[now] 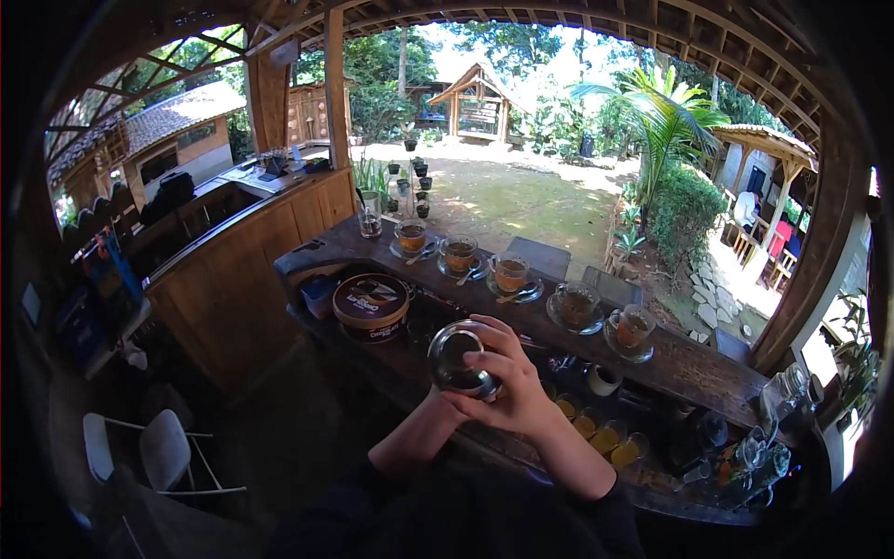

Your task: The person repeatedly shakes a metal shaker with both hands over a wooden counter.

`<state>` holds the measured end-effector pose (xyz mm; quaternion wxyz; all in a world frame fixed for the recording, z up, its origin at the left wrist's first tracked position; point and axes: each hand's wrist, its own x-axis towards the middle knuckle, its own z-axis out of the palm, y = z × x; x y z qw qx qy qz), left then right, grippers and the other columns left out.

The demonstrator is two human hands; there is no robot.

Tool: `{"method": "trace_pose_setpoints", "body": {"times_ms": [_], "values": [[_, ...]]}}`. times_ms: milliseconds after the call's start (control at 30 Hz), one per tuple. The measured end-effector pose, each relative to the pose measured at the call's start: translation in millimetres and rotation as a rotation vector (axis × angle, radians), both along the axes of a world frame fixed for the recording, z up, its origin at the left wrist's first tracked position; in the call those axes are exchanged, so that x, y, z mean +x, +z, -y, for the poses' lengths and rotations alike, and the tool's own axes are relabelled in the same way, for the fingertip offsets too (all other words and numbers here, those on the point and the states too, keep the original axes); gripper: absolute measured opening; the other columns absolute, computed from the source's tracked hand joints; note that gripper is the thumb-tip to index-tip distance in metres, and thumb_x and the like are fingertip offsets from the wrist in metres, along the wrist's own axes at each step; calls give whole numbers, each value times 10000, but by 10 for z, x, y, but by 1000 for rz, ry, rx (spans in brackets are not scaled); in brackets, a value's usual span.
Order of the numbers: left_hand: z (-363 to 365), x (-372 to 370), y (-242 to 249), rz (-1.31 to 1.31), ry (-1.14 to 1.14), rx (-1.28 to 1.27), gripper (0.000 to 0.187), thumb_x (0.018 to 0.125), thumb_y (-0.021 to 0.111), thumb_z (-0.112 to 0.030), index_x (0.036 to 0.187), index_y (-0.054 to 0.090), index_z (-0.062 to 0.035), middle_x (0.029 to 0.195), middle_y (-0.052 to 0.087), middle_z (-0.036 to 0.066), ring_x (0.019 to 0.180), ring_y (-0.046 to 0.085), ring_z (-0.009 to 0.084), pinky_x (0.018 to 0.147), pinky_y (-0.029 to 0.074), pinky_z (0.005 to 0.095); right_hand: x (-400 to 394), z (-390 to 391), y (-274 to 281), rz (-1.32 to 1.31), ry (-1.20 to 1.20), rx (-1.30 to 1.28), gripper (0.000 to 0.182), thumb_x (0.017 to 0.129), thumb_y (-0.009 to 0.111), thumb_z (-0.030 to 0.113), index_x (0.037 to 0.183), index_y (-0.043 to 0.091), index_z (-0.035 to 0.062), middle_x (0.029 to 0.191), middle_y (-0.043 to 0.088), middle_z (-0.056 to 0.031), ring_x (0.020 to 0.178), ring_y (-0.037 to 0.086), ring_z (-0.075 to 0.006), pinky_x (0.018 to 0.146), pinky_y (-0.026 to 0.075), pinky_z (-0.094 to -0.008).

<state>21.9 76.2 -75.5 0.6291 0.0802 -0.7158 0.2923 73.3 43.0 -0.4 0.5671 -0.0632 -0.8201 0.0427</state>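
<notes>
Head cam, looking down over a wooden bar counter [689, 368]. Right hand [507, 377] is wrapped round a clear glass pot [458, 359], fingers curled over its far side, thumb near the rim, firm grip. Left hand [447, 402] sits under and behind the pot, mostly covered by the right hand and the glass, so can't tell if it's clamped or just propping from below. Pot is tilted, mouth facing the cam, dark inside; contents hard to make out.

Just left of the hands: round brown tin [371, 304] w/ a dark lid. White lettering on lid and side, too small and warped to read, no brand I can call.

Beyond the hands, along the counter's far edge: row of five glass cups [510, 274] on saucers, amber drink in each, spoons on some saucers. Farther left of the row, a small clear jar [370, 222].

Right of the hands, close in: a small white cup [603, 378], and a cluster of small glasses w/ yellow liquid [603, 438], partly behind the right forearm. Far right, glass jars and bottles [745, 456], jumbled, smeared by the lens edge, labels unreadable.

Lower left, well away from the hands: white chair [163, 452], legs partly lost in shadow. Frame corners black, cut by the fisheye.
</notes>
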Motion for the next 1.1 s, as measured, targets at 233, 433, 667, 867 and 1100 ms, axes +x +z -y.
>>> {"method": "trace_pose_setpoints", "body": {"times_ms": [233, 433, 667, 867, 1100], "values": [[369, -183, 716, -1115, 518, -173, 394, 870, 505, -430, 1041, 541, -77, 949, 530, 148, 749, 583, 343, 704, 508, 416, 556, 1085, 403, 295, 14, 560, 406, 710, 656, 259, 1088, 572, 383, 1232, 523, 33, 1178, 475, -389, 986, 317, -576], [163, 568, -398, -703, 19, -160, 317, 892, 557, -300, 1185, 516, -188, 1234, 481, 56, 1171, 461, 256, 941, 442, 361, 973, 689, 29, 131, -57, 89, 431, 638, 720, 194, 1031, 599, 323, 1255, 513, -45, 1130, 474, -416, 876, 432, -505], [790, 647, 658, -1063, 473, -183, 454, 875, 451, -455, 1056, 557, -52, 947, 534, 169, 763, 553, 331, 670, 498, 391, 1388, 1560, 342, 399, 39, 408, 436, 710, 681, 204, 1099, 561, 364, 1268, 506, -31, 1159, 484, -413, 972, 312, -594], [655, 951, -426, -1345, 301, -980, 362, 922, 456, -410, 1166, 517, -149, 1103, 532, 75, 1027, 486, 264, 801, 504, 392, 1603, 909, -24, 138, 55, 43, 494, 696, 718, 240, 1142, 527, 337, 1229, 527, -80, 1163, 449, -442, 909, 395, -558], [848, 802, 498, -917, 589, -171, 448, 884, 437, -468, 1047, 503, -57, 977, 486, 155, 766, 552, 327, 654, 507, 384, 1506, 1575, 518, 419, 186, 467, 316, 873, 532, 332, 1146, 599, 187, 1171, 537, -31, 1174, 495, -315, 951, 287, -579]]}}
